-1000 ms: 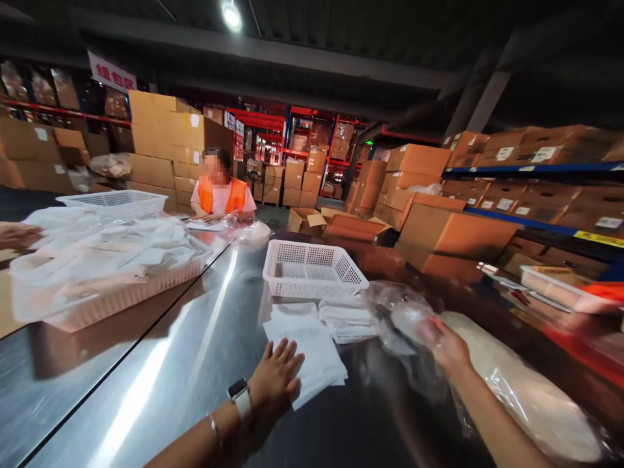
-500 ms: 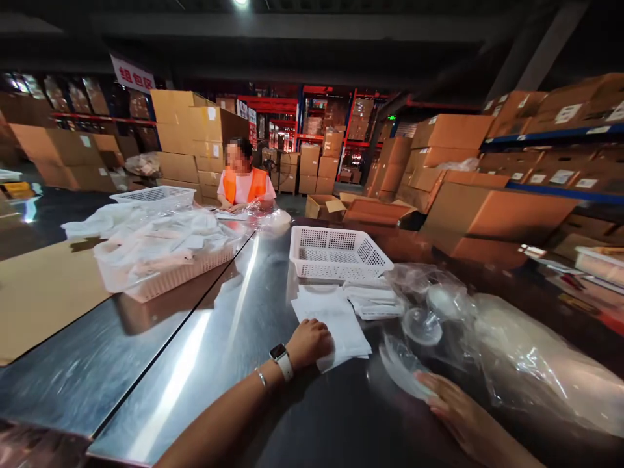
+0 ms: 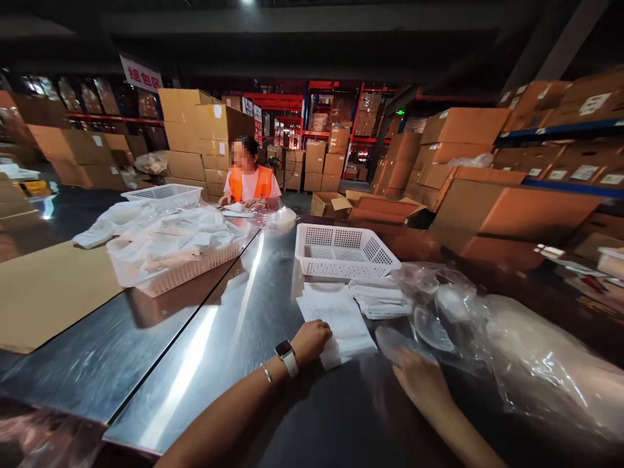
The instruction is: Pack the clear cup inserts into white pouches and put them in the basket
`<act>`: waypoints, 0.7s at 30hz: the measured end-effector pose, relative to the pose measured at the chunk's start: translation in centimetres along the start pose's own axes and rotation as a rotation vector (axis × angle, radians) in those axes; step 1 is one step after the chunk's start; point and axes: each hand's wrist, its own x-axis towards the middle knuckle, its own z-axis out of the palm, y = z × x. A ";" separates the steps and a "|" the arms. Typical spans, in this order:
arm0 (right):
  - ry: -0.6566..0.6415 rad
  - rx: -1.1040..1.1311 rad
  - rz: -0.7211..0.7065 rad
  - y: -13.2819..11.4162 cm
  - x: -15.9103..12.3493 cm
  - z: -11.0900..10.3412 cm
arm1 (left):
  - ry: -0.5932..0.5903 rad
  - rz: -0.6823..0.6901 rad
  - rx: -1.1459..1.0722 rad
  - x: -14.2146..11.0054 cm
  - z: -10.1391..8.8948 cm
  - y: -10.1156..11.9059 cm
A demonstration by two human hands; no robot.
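Note:
My left hand (image 3: 313, 341), with a watch and a bracelet on its wrist, is curled closed at the left edge of a flat stack of white sheets (image 3: 347, 325) on the metal table. To the right of it, my right hand (image 3: 422, 380) grips a translucent rounded plastic piece (image 3: 390, 342), partly hidden by the fingers and blurred. A clear plastic bowl-like piece (image 3: 433, 329) lies just beyond that hand, by an open clear bag (image 3: 451, 292). A pile of folded white packets (image 3: 383, 299) rests behind the sheets.
A white perforated basket (image 3: 348, 266) stands behind the sheets. Another basket (image 3: 180, 270), heaped with white items, is at the left, near a cardboard sheet (image 3: 53, 292). A large filled plastic bag (image 3: 546, 357) lies at the right. A co-worker in an orange vest (image 3: 264, 183) sits across the table.
My right hand has moved left with the plastic piece, closer to the white sheets. My left hand stays at the sheets' edge. The bowl-like piece has tilted. The view has shifted slightly.

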 end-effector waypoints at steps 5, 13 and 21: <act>-0.079 0.492 -0.427 -4.8 3.1 -2.0 | 0.071 0.003 -0.025 0.1 0.0 0.1; -0.322 0.961 -0.464 -3.7 7.5 2.2 | 0.110 0.001 -0.115 -0.4 -0.4 -0.2; -0.102 0.517 -0.417 -1.8 7.1 5.4 | 0.151 0.036 -0.284 0.1 0.6 0.2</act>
